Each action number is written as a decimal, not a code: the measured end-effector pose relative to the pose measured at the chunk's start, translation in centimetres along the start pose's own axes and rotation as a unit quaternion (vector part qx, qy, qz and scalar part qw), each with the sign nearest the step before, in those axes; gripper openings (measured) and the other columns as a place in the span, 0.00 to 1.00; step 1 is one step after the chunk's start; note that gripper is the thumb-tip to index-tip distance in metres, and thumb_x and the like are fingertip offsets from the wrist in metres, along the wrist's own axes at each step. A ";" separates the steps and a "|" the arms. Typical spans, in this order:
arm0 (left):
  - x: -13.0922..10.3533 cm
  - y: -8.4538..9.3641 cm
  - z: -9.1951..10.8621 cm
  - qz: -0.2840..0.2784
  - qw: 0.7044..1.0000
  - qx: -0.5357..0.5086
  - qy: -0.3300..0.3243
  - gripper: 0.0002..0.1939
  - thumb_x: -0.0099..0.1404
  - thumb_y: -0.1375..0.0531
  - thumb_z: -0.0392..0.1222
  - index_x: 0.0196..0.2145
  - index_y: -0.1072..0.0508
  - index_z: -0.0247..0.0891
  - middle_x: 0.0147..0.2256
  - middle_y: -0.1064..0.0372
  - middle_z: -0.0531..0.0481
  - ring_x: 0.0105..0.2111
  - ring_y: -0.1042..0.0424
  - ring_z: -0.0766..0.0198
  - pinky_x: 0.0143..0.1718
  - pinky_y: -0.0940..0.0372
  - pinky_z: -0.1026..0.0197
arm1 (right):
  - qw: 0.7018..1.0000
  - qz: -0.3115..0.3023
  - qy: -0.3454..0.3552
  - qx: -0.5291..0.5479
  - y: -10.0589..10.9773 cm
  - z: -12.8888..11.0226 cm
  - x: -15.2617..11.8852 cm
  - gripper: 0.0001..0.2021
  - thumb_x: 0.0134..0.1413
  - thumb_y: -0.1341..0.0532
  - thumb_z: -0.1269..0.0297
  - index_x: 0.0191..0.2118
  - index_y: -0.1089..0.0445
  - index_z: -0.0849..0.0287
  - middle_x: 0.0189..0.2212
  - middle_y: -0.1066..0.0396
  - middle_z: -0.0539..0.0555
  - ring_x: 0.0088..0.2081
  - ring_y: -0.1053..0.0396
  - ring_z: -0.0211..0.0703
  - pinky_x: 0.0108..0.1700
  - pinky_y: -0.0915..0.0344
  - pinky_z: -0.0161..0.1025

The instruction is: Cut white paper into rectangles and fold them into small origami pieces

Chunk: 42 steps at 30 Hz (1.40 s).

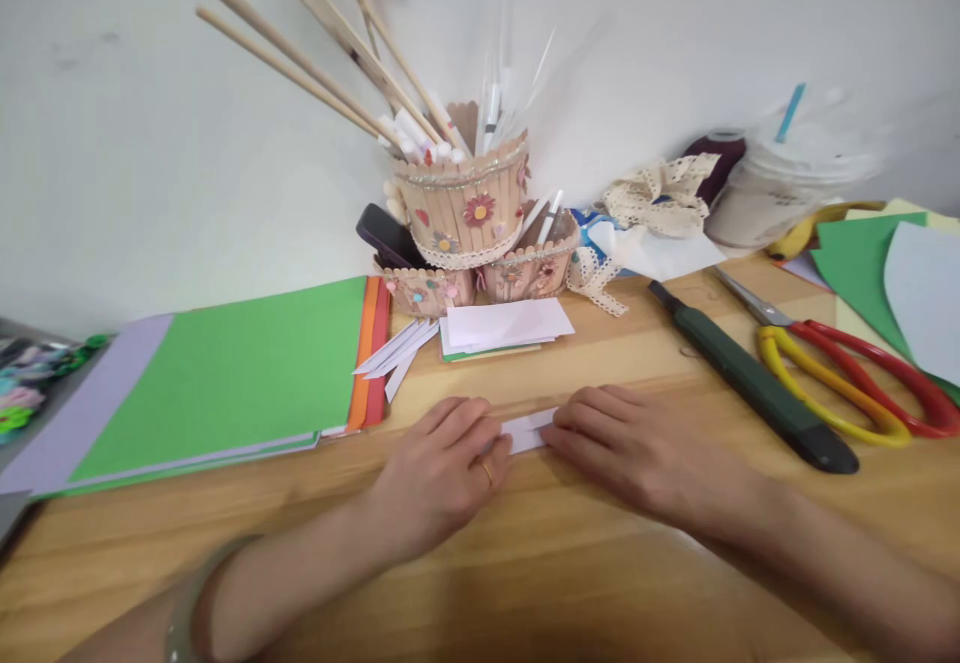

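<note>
A small white strip of paper lies low over the wooden table between my hands, its middle showing and its ends covered by fingers. My left hand, with a ring on one finger, is closed on the strip's left end. On the right end, the fingers of my right hand are bunched together and pressed against the paper. Just beyond sits a stack of cut paper pieces, white on top with green and yellow edges below. Several narrow white strips are fanned out beside that stack.
Coloured sheets lie at left. Decorated stick holders with pens and dowels stand against the wall. At right are a dark green cutter-like tool, red-and-yellow scissors, lace, a plastic cup and more paper.
</note>
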<state>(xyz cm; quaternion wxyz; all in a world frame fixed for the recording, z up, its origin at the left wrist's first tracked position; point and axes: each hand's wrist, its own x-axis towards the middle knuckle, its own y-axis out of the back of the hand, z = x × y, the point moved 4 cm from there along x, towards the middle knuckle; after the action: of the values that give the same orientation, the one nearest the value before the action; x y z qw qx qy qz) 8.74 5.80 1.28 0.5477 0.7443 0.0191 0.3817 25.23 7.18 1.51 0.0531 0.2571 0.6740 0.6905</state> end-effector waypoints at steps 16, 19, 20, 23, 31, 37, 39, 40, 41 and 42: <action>0.3 -1.2 -2.1 -0.160 0.920 -0.217 0.283 0.05 0.62 0.42 0.34 0.28 0.28 0.37 0.29 0.32 0.50 0.36 0.38 0.58 0.37 0.41 0.56 | 0.969 0.003 -0.186 0.162 -1.1 1.4 1.2 0.07 0.59 0.50 0.70 0.31 0.37 0.60 0.30 0.36 0.56 0.33 0.41 0.44 0.36 0.40 0.41; 0.2 -1.1 -2.2 -0.178 0.913 -0.205 0.305 0.05 0.62 0.43 0.35 0.29 0.28 0.37 0.31 0.34 0.49 0.38 0.40 0.56 0.39 0.42 0.54 | 0.966 -0.006 -0.207 0.156 -1.2 1.7 1.2 0.09 0.60 0.50 0.68 0.29 0.38 0.60 0.30 0.36 0.57 0.34 0.41 0.45 0.37 0.41 0.42; 0.1 -1.1 -2.2 -0.182 0.910 -0.201 0.314 0.06 0.63 0.43 0.36 0.29 0.29 0.37 0.32 0.35 0.49 0.39 0.40 0.56 0.39 0.43 0.53 | 0.965 -0.008 -0.214 0.153 -1.3 1.7 1.2 0.09 0.60 0.50 0.68 0.28 0.38 0.60 0.30 0.36 0.57 0.34 0.42 0.45 0.37 0.41 0.42; 0.1 -1.2 -2.2 -0.186 0.904 -0.190 0.334 0.06 0.63 0.43 0.36 0.28 0.30 0.37 0.34 0.37 0.49 0.40 0.42 0.55 0.39 0.43 0.52 | 0.962 -0.004 -0.233 0.144 -1.6 1.8 1.2 0.08 0.59 0.48 0.68 0.28 0.39 0.59 0.29 0.37 0.55 0.33 0.42 0.45 0.36 0.42 0.42; -0.4 -1.8 -2.9 -0.173 0.906 -0.165 0.350 0.05 0.60 0.40 0.37 0.28 0.34 0.38 0.35 0.38 0.50 0.40 0.42 0.56 0.41 0.44 0.53 | 0.957 0.015 -0.254 0.142 -1.7 1.8 0.8 0.03 0.55 0.46 0.70 0.31 0.38 0.60 0.30 0.37 0.55 0.34 0.42 0.45 0.35 0.43 0.42; -0.5 -1.7 -3.0 -0.182 0.913 -0.166 0.326 0.03 0.61 0.41 0.33 0.33 0.32 0.39 0.38 0.37 0.51 0.43 0.42 0.56 0.42 0.44 0.53 | 0.955 0.008 -0.255 0.152 -1.7 2.5 0.5 0.05 0.57 0.46 0.70 0.31 0.36 0.60 0.32 0.36 0.57 0.36 0.41 0.47 0.38 0.41 0.44; -0.3 -1.5 -2.9 -0.181 0.914 -0.186 0.313 0.04 0.62 0.42 0.33 0.34 0.32 0.39 0.38 0.37 0.51 0.43 0.42 0.57 0.42 0.44 0.54 | 0.958 -0.001 -0.250 0.140 -1.7 2.5 0.4 0.05 0.58 0.47 0.69 0.31 0.37 0.60 0.33 0.36 0.58 0.36 0.41 0.47 0.38 0.41 0.45; -0.3 -1.4 -2.8 -0.177 0.915 -0.200 0.304 0.03 0.62 0.42 0.33 0.34 0.32 0.39 0.38 0.37 0.51 0.43 0.42 0.58 0.43 0.43 0.55 | 0.961 -0.002 -0.243 0.134 -1.8 2.4 0.4 0.06 0.58 0.47 0.69 0.31 0.37 0.60 0.33 0.36 0.58 0.36 0.41 0.47 0.38 0.41 0.45; -0.2 -1.3 -2.7 -0.173 0.915 -0.214 0.294 0.03 0.62 0.42 0.33 0.34 0.32 0.39 0.38 0.37 0.51 0.43 0.42 0.58 0.43 0.43 0.55 | 0.964 0.000 -0.235 0.128 -1.8 2.3 0.4 0.06 0.58 0.47 0.69 0.31 0.37 0.60 0.33 0.36 0.58 0.36 0.41 0.47 0.39 0.41 0.46; -0.2 -1.3 -2.6 -0.170 0.915 -0.228 0.285 0.03 0.62 0.41 0.34 0.34 0.32 0.39 0.38 0.37 0.51 0.43 0.42 0.58 0.44 0.43 0.55 | 0.967 0.006 -0.225 0.122 -1.8 2.2 0.3 0.06 0.59 0.48 0.69 0.31 0.38 0.60 0.33 0.36 0.58 0.36 0.41 0.47 0.39 0.41 0.46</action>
<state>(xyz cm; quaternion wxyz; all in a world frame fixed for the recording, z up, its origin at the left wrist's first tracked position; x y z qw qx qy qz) 7.57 8.32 0.41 0.7303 0.4443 0.2135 0.4729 25.44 9.48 -0.21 0.1675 0.4149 0.7224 0.5272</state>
